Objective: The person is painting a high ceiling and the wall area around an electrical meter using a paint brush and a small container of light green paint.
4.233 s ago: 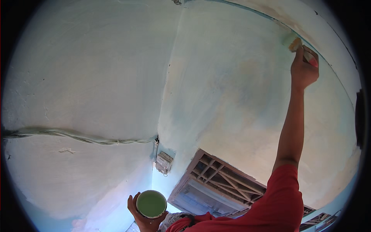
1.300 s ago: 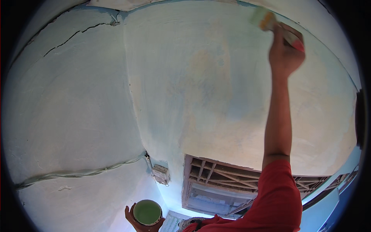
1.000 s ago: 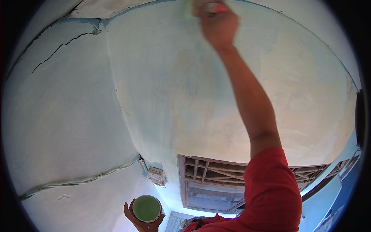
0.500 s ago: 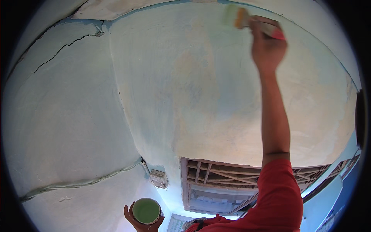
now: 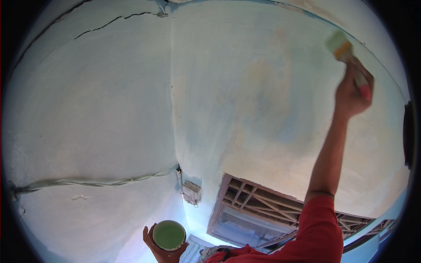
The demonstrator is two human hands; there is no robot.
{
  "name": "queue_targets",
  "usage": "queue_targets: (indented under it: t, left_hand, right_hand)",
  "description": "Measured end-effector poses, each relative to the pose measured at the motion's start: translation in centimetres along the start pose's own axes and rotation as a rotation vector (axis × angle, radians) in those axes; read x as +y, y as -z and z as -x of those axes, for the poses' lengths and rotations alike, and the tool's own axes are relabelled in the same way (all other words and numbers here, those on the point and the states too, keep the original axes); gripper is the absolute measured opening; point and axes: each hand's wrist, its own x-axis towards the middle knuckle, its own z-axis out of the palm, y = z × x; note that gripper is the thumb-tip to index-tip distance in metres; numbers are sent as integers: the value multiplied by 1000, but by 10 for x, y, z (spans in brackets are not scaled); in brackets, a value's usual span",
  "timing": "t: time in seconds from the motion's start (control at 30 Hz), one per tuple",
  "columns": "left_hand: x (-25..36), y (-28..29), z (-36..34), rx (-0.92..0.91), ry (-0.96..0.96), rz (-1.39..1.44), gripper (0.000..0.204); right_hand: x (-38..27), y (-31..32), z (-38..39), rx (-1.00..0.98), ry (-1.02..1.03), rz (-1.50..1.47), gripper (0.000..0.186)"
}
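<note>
High on the right, my right hand [image 5: 354, 90] grips a wide flat paintbrush [image 5: 343, 50] by its handle, which has a red end. Pale green paint coats the bristles, and they lie against the upper part of the wall [image 5: 210, 74], close to its top edge. Low in the view, my left hand [image 5: 164, 253] is wrapped around a round tub [image 5: 169, 235] of light green paint, fingers on one side and thumb on the other. The wall is patchy, with pale green, bluish and beige areas.
A wooden lattice vent above a window [image 5: 258, 204] lies under my raised right arm. A small electrical box [image 5: 191, 193] is fixed near the wall corner. Twisted cables [image 5: 101, 182] cross the left wall, and a dark crack [image 5: 103, 25] runs near its top.
The view has swung, so the walls appear shifted to the right. My right hand and the paintbrush are farther right and lower in the picture. My left hand still holds the tub.
</note>
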Motion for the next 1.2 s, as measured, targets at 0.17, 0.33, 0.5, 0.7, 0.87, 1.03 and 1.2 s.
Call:
queue_targets:
  t: [0.17, 0.33, 0.5, 0.7, 0.87, 1.03, 1.2]
  left_hand:
    - [-3, -8, 4, 22, -42, 0, 149]
    - [2, -15, 15, 30, 18, 15, 149]
    - [2, -2, 23, 78, 90, 15, 151]
    - [1, 14, 17, 73, 23, -84, 149]
    - [10, -13, -6, -12, -44, 8, 147]
    - [14, -35, -16, -118, -98, -12, 146]
    - [7, -24, -16, -173, -71, -6, 149]
  right_hand:
    - [-105, -138, 84, -304, -197, -478, 11]
    - [-138, -251, 117, -295, -261, -463, 18]
    - [-76, -231, 89, -238, -286, -154, 20]
    - [-55, -127, 58, -97, -307, -228, 16]
    - [-108, -169, 70, -359, -190, -302, 12]
    - [-51, -138, 60, -511, -375, -229, 15]
    - [49, 18, -13, -178, -153, 164, 16]
